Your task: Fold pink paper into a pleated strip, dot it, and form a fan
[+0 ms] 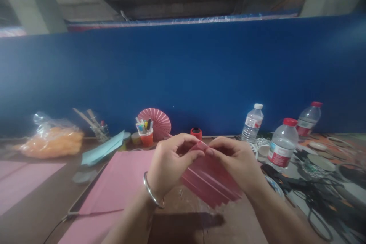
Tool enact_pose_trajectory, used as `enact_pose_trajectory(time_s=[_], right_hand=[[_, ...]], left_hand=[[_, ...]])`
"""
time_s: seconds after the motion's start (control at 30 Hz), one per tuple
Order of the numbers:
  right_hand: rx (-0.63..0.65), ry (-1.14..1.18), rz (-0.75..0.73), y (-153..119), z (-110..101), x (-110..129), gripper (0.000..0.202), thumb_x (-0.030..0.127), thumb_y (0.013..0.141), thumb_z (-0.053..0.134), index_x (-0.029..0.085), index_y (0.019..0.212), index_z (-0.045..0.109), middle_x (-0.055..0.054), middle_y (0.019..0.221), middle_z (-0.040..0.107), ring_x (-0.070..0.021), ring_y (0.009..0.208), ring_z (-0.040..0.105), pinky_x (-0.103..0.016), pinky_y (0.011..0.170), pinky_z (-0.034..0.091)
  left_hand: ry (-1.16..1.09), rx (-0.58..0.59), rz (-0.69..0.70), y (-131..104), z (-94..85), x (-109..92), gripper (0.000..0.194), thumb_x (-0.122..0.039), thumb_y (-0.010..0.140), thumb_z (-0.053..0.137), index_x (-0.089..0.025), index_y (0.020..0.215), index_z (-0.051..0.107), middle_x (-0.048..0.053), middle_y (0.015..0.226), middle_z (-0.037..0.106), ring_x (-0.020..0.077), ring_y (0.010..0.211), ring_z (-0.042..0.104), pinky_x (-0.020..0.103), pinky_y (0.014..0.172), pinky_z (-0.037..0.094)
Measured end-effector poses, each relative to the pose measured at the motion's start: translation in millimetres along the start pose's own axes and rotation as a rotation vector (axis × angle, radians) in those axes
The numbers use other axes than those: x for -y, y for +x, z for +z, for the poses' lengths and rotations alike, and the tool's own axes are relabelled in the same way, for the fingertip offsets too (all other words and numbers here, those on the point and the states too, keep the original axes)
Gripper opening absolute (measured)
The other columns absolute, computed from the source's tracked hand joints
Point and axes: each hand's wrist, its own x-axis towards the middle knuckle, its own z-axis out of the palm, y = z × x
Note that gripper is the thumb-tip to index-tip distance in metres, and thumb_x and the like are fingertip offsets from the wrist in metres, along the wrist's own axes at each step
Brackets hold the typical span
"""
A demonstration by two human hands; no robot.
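Fingers (187,138) behind the glossy, creased, pinkish-red sheet (213,181) are partly hidden, its ragged lower edge is blurred, and both forearms are cut off by the bottom of the view. Its top edge is pinched between nearly closed thumb and forefinger by both the left hand (170,164) and the right hand (236,154), just beside each other, and the sheet is held above the brown tabletop (240,228). At left, a flat pale pink sheet (126,179) is laid out; at right, a clear plastic bottle with a red cap (283,146) is surrounded by tangled dark cables (311,198), hard to distinguish. The table is backed by a blue partition (183,68).
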Motion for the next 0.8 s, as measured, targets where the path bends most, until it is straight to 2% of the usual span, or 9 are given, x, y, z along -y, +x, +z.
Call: enact_pose_trajectory(time_s=[0.2,0.47,0.63,0.8], right_hand=[[0.036,0.118,0.191,1.8,-1.2,-5.8,0.017,0.034,0.069,0.062,0.017,0.067,0.066,-0.002,0.067,0.064,-0.0137,0.060,0.055,-0.023,0.051,0.043],[0.025,0.327,0.271,4.2,6.8,-12.2,0.022,0.039,0.065,0.066,0.017,0.067,0.065,-0.002,0.067,0.063,-0.0134,0.061,0.054,-0.023,0.053,0.041],[0.017,0.373,0.335,2.8,8.9,-13.3,0.028,0.040,0.064,0.066,0.015,0.059,0.056,0.004,0.051,0.050,-0.0058,0.042,0.037,-0.018,0.040,0.027],[0.039,0.508,0.382,1.0,11.6,-11.0,0.029,0.038,0.067,0.064,0.015,0.056,0.049,0.007,0.046,0.040,-0.0044,0.040,0.030,-0.018,0.039,0.020]], left_hand=[[0.008,-0.010,-0.030,0.4,-1.3,0.7,0.009,-0.021,0.074,0.059,-0.022,0.083,0.062,-0.001,0.080,0.066,0.0141,0.073,0.062,0.027,0.069,0.052],[-0.043,0.048,-0.046,0.3,2.6,-0.5,0.007,-0.021,0.075,0.057,-0.021,0.081,0.062,0.000,0.081,0.066,0.0147,0.075,0.062,0.028,0.071,0.052],[-0.038,0.059,-0.060,0.5,2.2,0.9,0.007,-0.022,0.075,0.058,-0.022,0.082,0.061,-0.002,0.080,0.065,0.0130,0.075,0.061,0.025,0.070,0.051],[-0.006,0.082,-0.063,0.5,2.0,2.2,0.007,-0.023,0.075,0.058,-0.021,0.082,0.061,-0.001,0.079,0.065,0.0136,0.073,0.060,0.026,0.068,0.051]])
